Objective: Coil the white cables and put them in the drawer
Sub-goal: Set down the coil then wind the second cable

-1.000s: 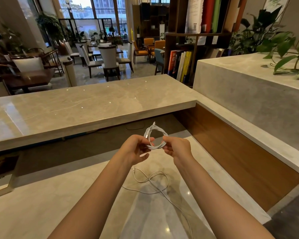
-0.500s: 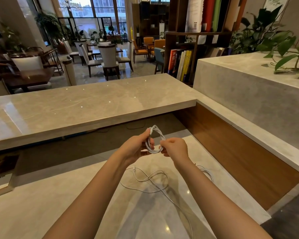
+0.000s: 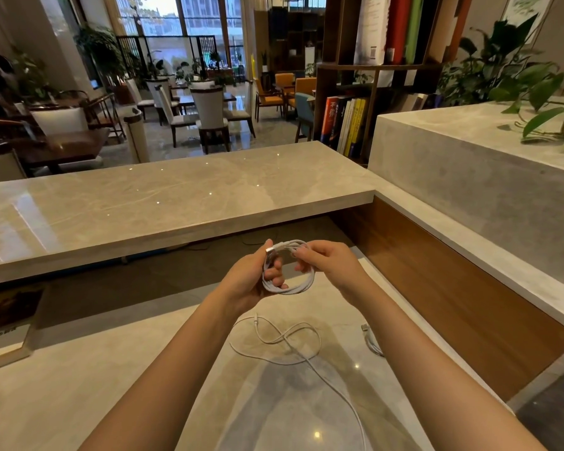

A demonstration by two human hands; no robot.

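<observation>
A coiled white cable (image 3: 295, 288) hangs in the air between both hands, above the lower marble desk (image 3: 79, 385). My left hand (image 3: 251, 281) grips the coil's left side, fingers through the loop, with the plug end sticking up by the thumb. My right hand (image 3: 332, 266) pinches the coil's upper right side. A second white cable (image 3: 284, 345) lies loose and looped on the desk below the hands, trailing toward me. Another white cable end (image 3: 370, 340) peeks out beside my right forearm. No drawer is in view.
A raised marble counter (image 3: 176, 196) runs across behind the desk. A wood panel (image 3: 453, 304) and a stone ledge (image 3: 469, 177) with plants wall the right side. A framed sign (image 3: 4, 333) stands at the left edge. Bookshelf and chairs lie beyond.
The coil turned and dropped slightly; my left fingers now pass through the loop, and my right hand shifted to its upper right. The view moved a little closer.
</observation>
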